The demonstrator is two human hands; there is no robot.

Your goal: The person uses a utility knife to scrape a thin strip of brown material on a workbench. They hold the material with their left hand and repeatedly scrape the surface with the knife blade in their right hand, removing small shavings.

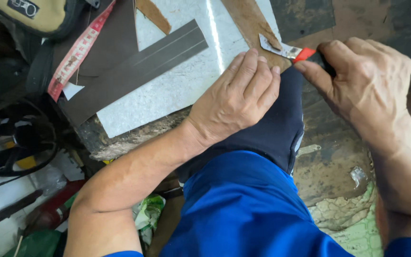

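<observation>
Two bare hands worked over a pale slab that served as the bench, seen from above past a blue-clad knee nearest the camera at six o'clock. Just beyond the knee, a dark navy cloth piece lay over the leg and ran up toward the slab's near edge. The left hand, near the centre, lay flat and nearly fully open, fingers together and pressed down, gripping nothing but pinning a brown leather strip against the slab. At three o'clock the right hand was curled closed around the dark handle of a utility knife, its red collar and short metal blade pointing toward ten o'clock, the tip resting on the strip just beyond the left fingertips. The blade sat very close to those fingertips, so the cut would go best with a shallow blade angle, steady downward pressure from the flat hand, and the stroke drawn away from the fingers rather than toward them. Farther off, at eleven o'clock, a long dark grey strip lay diagonally across the slab, with a red and white measuring tape slanting beside it. A tan pouch sat at the far ten o'clock corner, and dark straps were heaped at nine o'clock.
</observation>
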